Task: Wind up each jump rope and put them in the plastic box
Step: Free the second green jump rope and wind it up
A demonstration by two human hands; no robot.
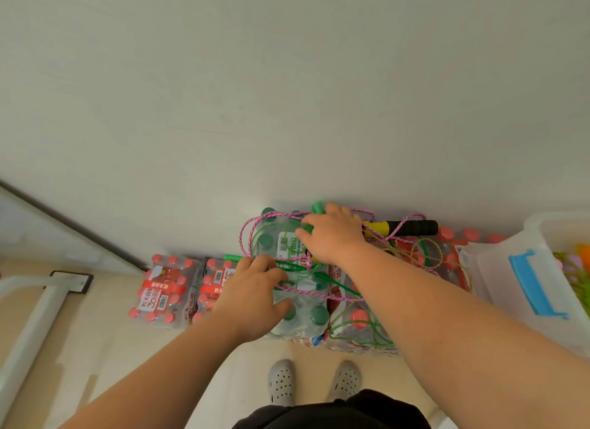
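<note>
Both hands are over a shrink-wrapped pack of green-cap bottles (300,316), set against the wall (287,93). Tangled ropes are draped over it.

L hand (255,294) lies on the pack's near-left part. Its thumb is splayed to the side and pressed on the wrap. Its fingers are slightly bent and a little spread, w/ tips at the green rope (319,275). Whether the rope is pinched can't be told.

R hand (332,233) is laid over the pack's far side, thumb held apart from the fingers. The fingers are curled down and the tips are hidden, so a grip can't be confirmed. A green handle (317,207) sticks out just beside the index finger.

The pink rope (245,237) is looped round the pack's top and crossed under both hands. A 2nd green handle (231,257) is seen at the pack's left edge, by the L fingers. A yellow-black handle (402,228) lies right of the R hand, on red-cap bottles.

The box (510,285), clear w/ a blue latch (536,288), stands at far right, apart from both hands. Some coloured items are already inside, too cut off to identify.

More red-cap packs (159,291) sit on the floor at left. Grey shoes (281,382) are seen below.
</note>
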